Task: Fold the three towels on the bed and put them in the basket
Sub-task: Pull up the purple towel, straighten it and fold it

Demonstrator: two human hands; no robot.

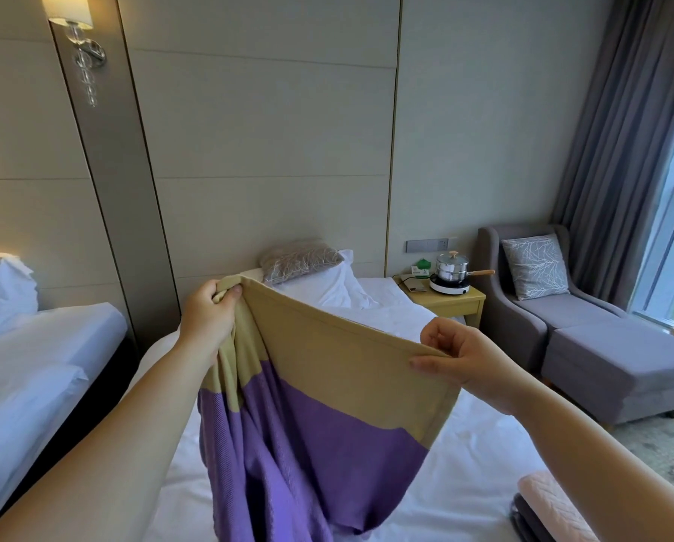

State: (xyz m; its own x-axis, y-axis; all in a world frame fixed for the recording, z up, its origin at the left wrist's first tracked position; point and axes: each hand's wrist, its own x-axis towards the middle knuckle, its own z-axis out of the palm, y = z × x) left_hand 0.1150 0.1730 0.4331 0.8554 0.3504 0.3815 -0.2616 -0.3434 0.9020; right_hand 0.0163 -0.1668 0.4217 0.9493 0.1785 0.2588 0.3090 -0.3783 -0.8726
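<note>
The tan-and-purple woven towel (pixel 327 385) hangs in the air in front of me, over the middle of the white-sheeted bed (pixel 484 444), with its tan band on top and its purple body drooping towards the sheet. My left hand (pixel 206 314) grips one top corner in a bunch, the fingers (pixel 225 295) curled tight round the cloth. My right hand (pixel 464 361) pinches the hem at the other top corner between thumb and curled fingers. The top edge sags between the two hands and the left side is gathered into loose pleats.

I judge this to be the spreading step before the first fold. To do it well I want the left grip moved out to the true corner, so that the bunch falls open. Then I draw the hands apart until the hem runs straight, and lower the towel flat onto the bare sheet. Folding it with those pleats in would give a lumpy stack.

At the bed's near right corner lie a pale pink quilted towel (pixel 550 498) and a dark grey towel (pixel 527 522), both folded and touching. I see no basket in this view.
</note>
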